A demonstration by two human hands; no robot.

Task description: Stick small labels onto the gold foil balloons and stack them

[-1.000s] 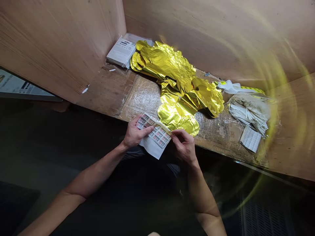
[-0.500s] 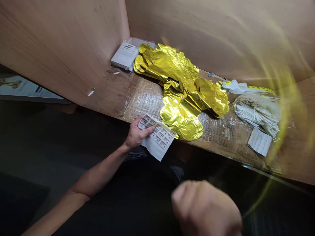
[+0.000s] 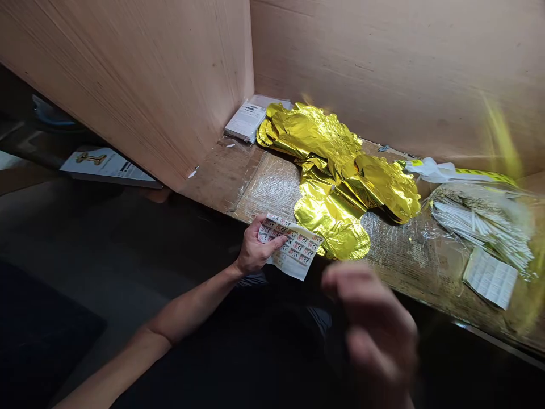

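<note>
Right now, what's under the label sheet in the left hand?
Past the lower edge of the label sheet, held by the left hand, the person's dark clothing shows. Whatever lies directly beneath the sheet is covered by it and cannot be seen.

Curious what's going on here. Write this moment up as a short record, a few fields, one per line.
Left hand: holds a sheet of small printed stickers
Right hand: raised, blurred, nothing visible in it
Nearby: crumpled gold foil balloons beside the sheet
Rest: bundled white sticks, a printed card, a stack of packets, on a wooden shelf
</note>
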